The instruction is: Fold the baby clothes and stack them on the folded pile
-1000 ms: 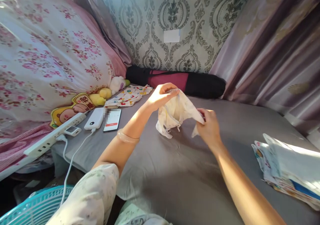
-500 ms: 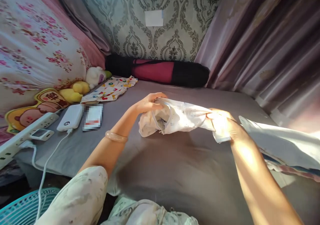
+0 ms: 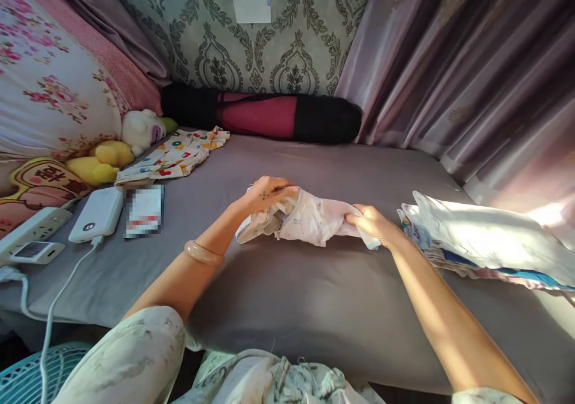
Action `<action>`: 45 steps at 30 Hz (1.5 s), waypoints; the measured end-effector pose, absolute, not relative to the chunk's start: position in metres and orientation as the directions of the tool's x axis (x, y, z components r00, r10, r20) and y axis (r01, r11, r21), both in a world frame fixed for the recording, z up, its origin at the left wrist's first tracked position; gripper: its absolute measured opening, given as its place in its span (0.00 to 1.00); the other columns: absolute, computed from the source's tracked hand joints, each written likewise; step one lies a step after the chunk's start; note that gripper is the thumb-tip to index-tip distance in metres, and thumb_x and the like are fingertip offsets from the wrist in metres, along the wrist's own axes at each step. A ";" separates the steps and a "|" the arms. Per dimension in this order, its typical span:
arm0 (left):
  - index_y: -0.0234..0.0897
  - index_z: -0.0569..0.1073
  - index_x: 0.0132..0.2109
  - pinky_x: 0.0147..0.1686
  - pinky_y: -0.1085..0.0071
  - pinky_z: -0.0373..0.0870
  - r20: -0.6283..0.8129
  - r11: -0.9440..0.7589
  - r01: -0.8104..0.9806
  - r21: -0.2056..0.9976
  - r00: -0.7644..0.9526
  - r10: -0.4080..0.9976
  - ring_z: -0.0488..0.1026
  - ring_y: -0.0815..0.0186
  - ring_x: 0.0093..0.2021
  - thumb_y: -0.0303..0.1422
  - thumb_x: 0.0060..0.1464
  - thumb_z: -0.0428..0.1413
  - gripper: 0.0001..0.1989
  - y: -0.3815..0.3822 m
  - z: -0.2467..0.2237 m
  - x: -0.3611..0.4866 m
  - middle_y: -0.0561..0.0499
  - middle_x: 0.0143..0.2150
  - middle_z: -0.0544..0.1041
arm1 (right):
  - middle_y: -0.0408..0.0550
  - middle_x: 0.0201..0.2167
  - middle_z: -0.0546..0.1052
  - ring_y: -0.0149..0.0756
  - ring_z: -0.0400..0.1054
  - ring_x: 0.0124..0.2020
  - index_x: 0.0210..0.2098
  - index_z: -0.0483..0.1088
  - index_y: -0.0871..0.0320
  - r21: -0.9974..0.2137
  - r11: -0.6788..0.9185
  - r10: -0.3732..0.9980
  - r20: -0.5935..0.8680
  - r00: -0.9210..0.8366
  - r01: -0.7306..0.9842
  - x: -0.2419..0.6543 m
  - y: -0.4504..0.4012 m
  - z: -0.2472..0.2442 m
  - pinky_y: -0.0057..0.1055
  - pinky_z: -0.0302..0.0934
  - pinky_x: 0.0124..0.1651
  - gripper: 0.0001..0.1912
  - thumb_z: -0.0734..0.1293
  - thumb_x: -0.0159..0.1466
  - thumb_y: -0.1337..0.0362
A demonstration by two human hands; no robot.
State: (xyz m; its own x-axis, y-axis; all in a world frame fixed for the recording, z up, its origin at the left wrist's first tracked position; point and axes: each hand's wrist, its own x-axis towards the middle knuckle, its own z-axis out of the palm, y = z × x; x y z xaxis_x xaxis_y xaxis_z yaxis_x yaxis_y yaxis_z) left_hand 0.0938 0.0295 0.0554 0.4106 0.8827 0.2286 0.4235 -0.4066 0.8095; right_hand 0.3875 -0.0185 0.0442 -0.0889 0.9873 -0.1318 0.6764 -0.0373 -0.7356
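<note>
A white garment with small dots (image 3: 309,218) is bunched between my two hands, just above the grey bed sheet. My left hand (image 3: 269,193) grips its left part, with the fingers over the top edge and a fold opening below them. At the garment's right end my right hand (image 3: 372,221) pinches the cloth between thumb and fingers, and a white flap hangs beneath. Whether the garment's underside touches the sheet is hard to tell.
Folded clothes (image 3: 489,242) are stacked at the right. At the left lie a power bank (image 3: 96,214), a power strip (image 3: 33,230), a blurred packet (image 3: 144,210), a patterned cloth (image 3: 179,155) and plush toys (image 3: 101,161). A black-and-red roll (image 3: 260,115) lies along the wall.
The view has shifted, showing more of the folded stack. My right hand has come closer to my left, and the garment hangs shorter and more bunched between them.
</note>
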 end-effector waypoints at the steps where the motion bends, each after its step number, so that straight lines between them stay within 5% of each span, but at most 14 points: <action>1: 0.38 0.77 0.31 0.25 0.73 0.56 0.220 -0.417 0.418 0.807 0.442 0.869 0.58 0.71 0.24 0.47 0.57 0.54 0.18 0.029 0.054 0.095 0.56 0.21 0.65 | 0.41 0.19 0.71 0.33 0.65 0.22 0.23 0.67 0.56 -0.677 -0.047 0.980 -0.173 -0.097 0.735 0.389 -0.018 0.041 0.26 0.55 0.23 0.07 0.64 0.54 0.60; 4: 0.38 0.74 0.26 0.22 0.73 0.55 0.215 -0.424 0.384 0.821 0.480 0.850 0.55 0.72 0.22 0.49 0.58 0.54 0.21 0.029 0.052 0.097 0.56 0.19 0.61 | 0.41 0.19 0.71 0.33 0.66 0.23 0.21 0.65 0.55 -0.486 0.015 0.975 -0.186 -0.121 0.874 0.394 -0.015 0.035 0.26 0.55 0.24 0.08 0.66 0.55 0.62; 6: 0.39 0.76 0.29 0.23 0.73 0.59 0.190 -0.391 0.338 0.856 0.499 0.846 0.60 0.71 0.24 0.48 0.54 0.58 0.17 0.030 0.052 0.099 0.56 0.22 0.67 | 0.43 0.23 0.76 0.36 0.70 0.27 0.25 0.70 0.54 -0.449 0.090 0.978 -0.131 -0.165 0.889 0.394 -0.011 0.035 0.28 0.59 0.28 0.04 0.67 0.56 0.63; 10: 0.36 0.79 0.35 0.24 0.73 0.64 0.096 -0.315 0.309 0.897 0.559 0.823 0.67 0.69 0.26 0.43 0.51 0.61 0.14 0.032 0.053 0.101 0.53 0.28 0.75 | 0.50 0.39 0.81 0.44 0.75 0.42 0.38 0.75 0.54 -0.508 0.240 0.966 0.039 -0.257 0.827 0.377 0.000 0.040 0.35 0.66 0.44 0.09 0.68 0.59 0.61; 14: 0.37 0.79 0.34 0.24 0.72 0.64 0.126 -0.323 0.286 0.902 0.541 0.831 0.69 0.67 0.28 0.41 0.53 0.59 0.12 0.033 0.050 0.103 0.52 0.28 0.75 | 0.48 0.48 0.79 0.41 0.72 0.51 0.46 0.74 0.54 -0.664 0.380 0.911 0.148 -0.385 0.644 0.345 0.014 0.044 0.39 0.64 0.54 0.14 0.62 0.64 0.61; 19: 0.39 0.79 0.35 0.27 0.73 0.65 0.192 -0.381 0.266 0.885 0.538 0.821 0.69 0.67 0.30 0.45 0.54 0.57 0.14 0.038 0.046 0.103 0.52 0.30 0.75 | 0.46 0.42 0.80 0.37 0.73 0.44 0.44 0.75 0.56 -0.812 0.415 0.833 0.159 -0.530 0.410 0.323 0.025 0.041 0.33 0.66 0.47 0.15 0.63 0.64 0.56; 24: 0.37 0.71 0.24 0.20 0.75 0.55 0.224 -0.383 0.348 0.856 0.418 0.880 0.59 0.72 0.22 0.51 0.54 0.55 0.22 0.040 0.043 0.099 0.57 0.21 0.62 | 0.43 0.30 0.78 0.33 0.69 0.32 0.36 0.75 0.58 -0.748 0.396 0.887 0.162 -0.432 0.533 0.323 0.026 0.039 0.27 0.61 0.34 0.17 0.61 0.65 0.53; 29: 0.36 0.76 0.34 0.25 0.75 0.58 0.312 -0.376 0.378 0.846 0.222 0.924 0.62 0.71 0.26 0.49 0.55 0.54 0.19 0.025 0.049 0.075 0.53 0.29 0.69 | 0.43 0.32 0.78 0.33 0.70 0.34 0.37 0.75 0.56 -0.643 0.417 0.904 0.221 -0.366 0.642 0.320 0.024 0.040 0.26 0.58 0.37 0.16 0.58 0.67 0.56; 34: 0.36 0.72 0.27 0.22 0.74 0.51 0.242 -0.304 0.518 0.799 0.185 0.952 0.56 0.72 0.23 0.49 0.56 0.54 0.20 -0.014 0.059 0.041 0.55 0.22 0.62 | 0.44 0.31 0.79 0.34 0.69 0.33 0.37 0.76 0.56 -0.623 0.381 0.924 0.219 -0.315 0.683 0.316 0.021 0.041 0.27 0.58 0.35 0.16 0.58 0.67 0.56; 45: 0.42 0.67 0.34 0.29 0.71 0.58 0.234 -0.247 0.737 0.629 0.123 0.964 0.65 0.66 0.30 0.47 0.49 0.59 0.15 -0.054 0.030 0.053 0.54 0.32 0.71 | 0.44 0.29 0.78 0.34 0.67 0.28 0.36 0.76 0.56 -0.600 0.374 0.927 0.258 -0.272 0.707 0.310 0.014 0.048 0.29 0.56 0.33 0.15 0.60 0.66 0.56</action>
